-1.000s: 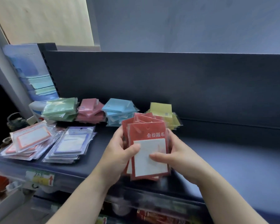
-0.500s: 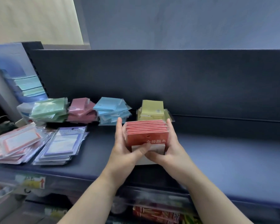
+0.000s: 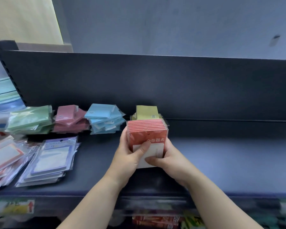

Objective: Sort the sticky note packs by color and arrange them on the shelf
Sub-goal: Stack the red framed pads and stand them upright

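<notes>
A stack of red sticky note packs [image 3: 148, 133] stands upright on the dark shelf [image 3: 221, 159], squared between both hands. My left hand [image 3: 130, 152] grips its left side with the thumb across the front pack. My right hand [image 3: 168, 159] grips the right side, thumb on the white lower front. Along the back panel lie sorted piles: green packs [image 3: 30, 119], pink packs [image 3: 69, 118], blue packs [image 3: 104, 118] and yellow packs [image 3: 146, 111], the last partly hidden behind the red stack.
At the front left lie fanned piles of red-bordered packs [image 3: 3, 157] and purple-bordered packs [image 3: 51, 159]. The shelf's back panel [image 3: 172, 86] rises behind. A price label [image 3: 15, 206] sits on the shelf's front edge. More goods show on the shelf below.
The red packs went from a loose fan held up in my hands to a squared stack set upright on the shelf in front of the yellow pile. The view shifted slightly right.
</notes>
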### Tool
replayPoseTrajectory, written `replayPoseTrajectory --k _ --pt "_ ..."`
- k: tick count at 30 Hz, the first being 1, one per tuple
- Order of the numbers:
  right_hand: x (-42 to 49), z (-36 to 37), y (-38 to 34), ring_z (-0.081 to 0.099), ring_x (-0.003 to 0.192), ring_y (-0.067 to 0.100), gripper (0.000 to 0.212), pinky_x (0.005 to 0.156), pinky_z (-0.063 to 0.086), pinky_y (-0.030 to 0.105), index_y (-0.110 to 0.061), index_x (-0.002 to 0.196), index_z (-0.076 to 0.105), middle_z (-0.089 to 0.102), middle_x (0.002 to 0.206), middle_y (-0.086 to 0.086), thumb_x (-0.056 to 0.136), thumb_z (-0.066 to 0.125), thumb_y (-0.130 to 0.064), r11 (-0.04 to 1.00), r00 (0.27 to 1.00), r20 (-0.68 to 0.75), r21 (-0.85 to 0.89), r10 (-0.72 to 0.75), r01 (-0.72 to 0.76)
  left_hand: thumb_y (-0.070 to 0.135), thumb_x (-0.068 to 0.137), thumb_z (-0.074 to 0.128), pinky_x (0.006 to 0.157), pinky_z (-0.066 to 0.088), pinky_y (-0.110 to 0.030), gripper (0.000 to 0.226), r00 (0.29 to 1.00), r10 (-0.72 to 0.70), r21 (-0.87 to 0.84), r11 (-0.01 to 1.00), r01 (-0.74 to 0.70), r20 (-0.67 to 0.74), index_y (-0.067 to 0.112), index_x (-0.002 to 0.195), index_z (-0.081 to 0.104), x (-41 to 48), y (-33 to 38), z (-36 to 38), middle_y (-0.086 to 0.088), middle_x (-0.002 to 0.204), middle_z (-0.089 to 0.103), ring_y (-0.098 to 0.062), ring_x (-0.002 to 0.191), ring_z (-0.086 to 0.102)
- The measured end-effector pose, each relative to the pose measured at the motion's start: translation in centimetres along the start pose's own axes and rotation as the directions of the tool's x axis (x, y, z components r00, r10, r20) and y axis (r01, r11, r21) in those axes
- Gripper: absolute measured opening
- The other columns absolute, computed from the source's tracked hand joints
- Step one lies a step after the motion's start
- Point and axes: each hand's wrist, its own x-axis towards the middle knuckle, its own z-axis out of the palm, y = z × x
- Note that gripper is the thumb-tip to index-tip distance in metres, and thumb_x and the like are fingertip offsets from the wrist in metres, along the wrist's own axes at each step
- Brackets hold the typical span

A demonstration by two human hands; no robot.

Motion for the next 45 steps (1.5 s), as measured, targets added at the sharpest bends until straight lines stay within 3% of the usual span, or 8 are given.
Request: replayPoseTrajectory --k 4,8,12,14,21,27,33,45 --pt "0.1 -0.1 0.4 0.061 0.109 0.006 0.071 0.093 0.05 0.029 -0.038 0.131 0.04 0.066 0.116 -0.011 0.079 0.071 0.0 0.995 0.998 -0.014 -0.069 0.065 -0.066 0.024 0.079 0.067 0.088 0.052 -0.026 0.068 1.0 -0.025 -0.003 1.0 0.025 0.013 0.025 0.139 0.037 0.0 -0.3 -0.3 0.004 0.122 0.065 -0.014 0.113 0.062" --pt "0.2 -0.4 0.6 0.061 0.109 0.004 0.072 0.093 0.051 0.03 -0.034 0.133 0.038 0.065 0.116 -0.011 0.078 0.073 -0.006 0.986 0.994 -0.026 -0.132 0.103 -0.106 0.04 0.076 0.072 0.093 0.05 -0.032 0.068 0.999 -0.028 0.061 0.998 0.027 0.018 0.032 0.135 0.038 0.1 -0.6 -0.5 0.01 0.119 0.066 -0.01 0.112 0.062" --pt "0.3 -0.7 0.6 0.057 0.11 -0.003 0.074 0.092 0.049 0.021 -0.032 0.136 0.032 0.06 0.12 -0.016 0.078 0.075 -0.014 0.972 0.994 -0.005 -0.208 0.108 -0.107 0.05 0.073 0.071 0.092 0.047 -0.024 0.072 0.999 -0.029 0.147 0.989 0.023 0.032 0.035 0.134 0.036 0.1 -0.5 -0.7 0.015 0.12 0.063 -0.001 0.111 0.059" --pt "0.2 -1.1 0.6 0.053 0.111 -0.008 0.075 0.091 0.047 0.015 -0.032 0.138 0.03 0.056 0.123 -0.018 0.079 0.075 -0.018 0.961 0.994 0.001 -0.257 0.109 -0.105 0.047 0.073 0.072 0.089 0.046 -0.017 0.074 0.996 -0.039 0.219 0.975 0.021 0.077 0.036 0.135 0.032 0.2 -0.4 -1.1 0.018 0.121 0.06 0.004 0.111 0.057" --pt "-1.1 -4.4 0.6 0.049 0.112 -0.011 0.078 0.089 0.043 0.01 -0.034 0.137 0.031 0.05 0.126 -0.02 0.076 0.078 -0.026 0.92 0.995 -0.037 -0.379 0.088 -0.096 0.027 0.076 0.076 0.097 0.045 -0.027 0.081 0.958 -0.125 0.584 0.81 -0.052 0.259 0.032 0.137 0.023 1.5 -0.2 -0.1 0.017 0.125 0.053 -0.001 0.116 0.052" --pt "-2.5 -9.9 1.4 0.055 0.111 -0.002 0.082 0.09 0.049 0.02 -0.038 0.132 0.035 0.053 0.124 -0.016 0.068 0.084 -0.023 0.926 0.994 -0.05 -0.363 0.095 -0.106 0.03 0.066 0.083 0.091 0.051 -0.031 0.08 0.93 -0.202 0.654 0.754 -0.053 0.308 0.032 0.127 0.031 3.7 -0.5 4.8 0.017 0.114 0.059 -0.001 0.105 0.057" --pt "-3.3 -17.5 3.0 0.057 0.11 0.003 0.085 0.094 0.051 0.035 -0.043 0.128 0.036 0.056 0.122 -0.015 0.059 0.084 -0.031 0.921 0.993 -0.055 -0.37 0.105 -0.118 0.049 0.048 0.079 0.092 0.052 -0.037 0.092 0.927 -0.213 0.7 0.711 -0.071 0.31 0.033 0.127 0.035 6.5 -2.1 11.6 0.016 0.114 0.062 -0.004 0.105 0.06" --pt "-5.5 -33.9 5.0 0.058 0.108 0.002 0.077 0.092 0.05 0.026 -0.041 0.125 0.04 0.061 0.115 -0.017 0.068 0.082 -0.013 0.922 0.993 -0.036 -0.368 0.116 -0.121 0.03 0.066 0.084 0.091 0.052 -0.035 0.076 0.936 -0.211 0.704 0.708 -0.053 0.283 0.031 0.124 0.035 11.2 -6.1 27.7 0.014 0.113 0.06 -0.006 0.103 0.06"
